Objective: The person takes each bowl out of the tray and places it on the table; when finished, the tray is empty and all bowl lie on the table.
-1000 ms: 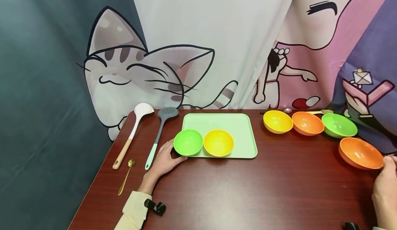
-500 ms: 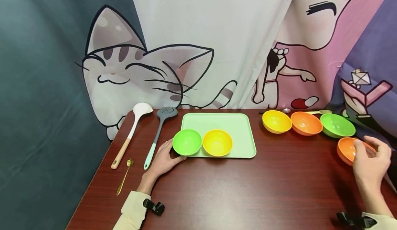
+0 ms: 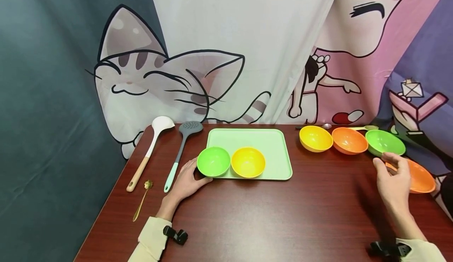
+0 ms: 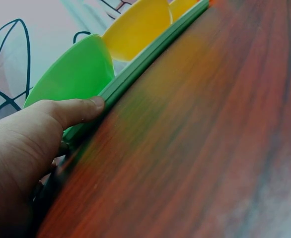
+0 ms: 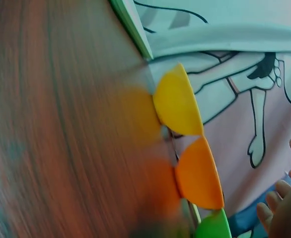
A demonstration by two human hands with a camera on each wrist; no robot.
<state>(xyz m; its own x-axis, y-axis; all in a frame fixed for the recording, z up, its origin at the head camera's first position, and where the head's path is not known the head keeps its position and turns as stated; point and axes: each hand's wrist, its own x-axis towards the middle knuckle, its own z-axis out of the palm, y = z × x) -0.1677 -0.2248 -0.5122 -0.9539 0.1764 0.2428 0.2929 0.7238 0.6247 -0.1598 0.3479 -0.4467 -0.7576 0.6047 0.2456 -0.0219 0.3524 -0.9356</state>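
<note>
My left hand (image 3: 187, 181) grips the near left corner of a light green tray (image 3: 277, 152), its thumb along the near edge in the left wrist view. Inside the tray, beside that hand, sits a green bowl (image 3: 214, 162), with a yellow bowl (image 3: 248, 162) to its right. Holding nothing, my right hand (image 3: 393, 183) is raised with loosely bent fingers. Behind it, an orange bowl (image 3: 421, 178) is partly hidden. Further back stand a yellow bowl (image 3: 316, 139), another orange bowl (image 3: 350, 141) and a green bowl (image 3: 385, 143) in a row.
Left of the tray lie a white ladle (image 3: 152, 148), a grey slotted turner (image 3: 182, 148) and a small gold spoon (image 3: 141, 203). Small spoons (image 3: 366, 128) lie behind the bowl row. A printed curtain (image 3: 230, 38) hangs along the table's back edge.
My right hand has let go of the front orange bowl at the far right and moved left, in front of it. The left hand has stayed at the tray corner.
</note>
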